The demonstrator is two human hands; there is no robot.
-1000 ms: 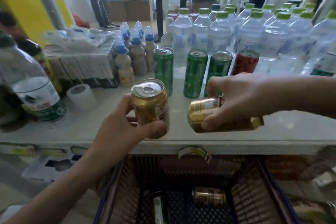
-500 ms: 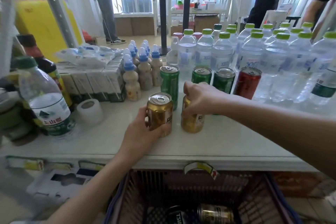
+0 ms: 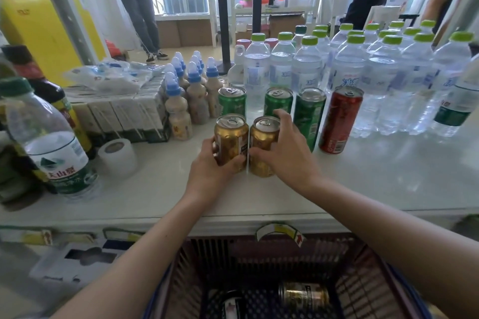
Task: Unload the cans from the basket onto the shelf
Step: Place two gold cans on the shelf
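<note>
Two gold cans stand upright side by side on the white shelf (image 3: 363, 179). My left hand (image 3: 210, 166) grips the left gold can (image 3: 230, 134) low on its side. My right hand (image 3: 287, 147) wraps the right gold can (image 3: 263, 137). Behind them stand three green cans (image 3: 308, 114) and a red can (image 3: 339, 119). Below the shelf edge is the dark red basket (image 3: 363, 280), with a gold can (image 3: 303, 294) lying on its side and a dark can (image 3: 230, 305) beside it.
Many water bottles with green caps (image 3: 383, 77) fill the shelf's back right. Small blue-capped bottles (image 3: 191, 90) and carton packs (image 3: 116, 111) sit at the back left, with a tape roll (image 3: 116, 155) and a large water bottle (image 3: 51, 145) nearer. People stand beyond the shelf.
Both hands carried the gold cans from above the shelf edge onto the shelf. The right can went from tilted sideways to upright. The cans now stand touching, in front of the green cans.
</note>
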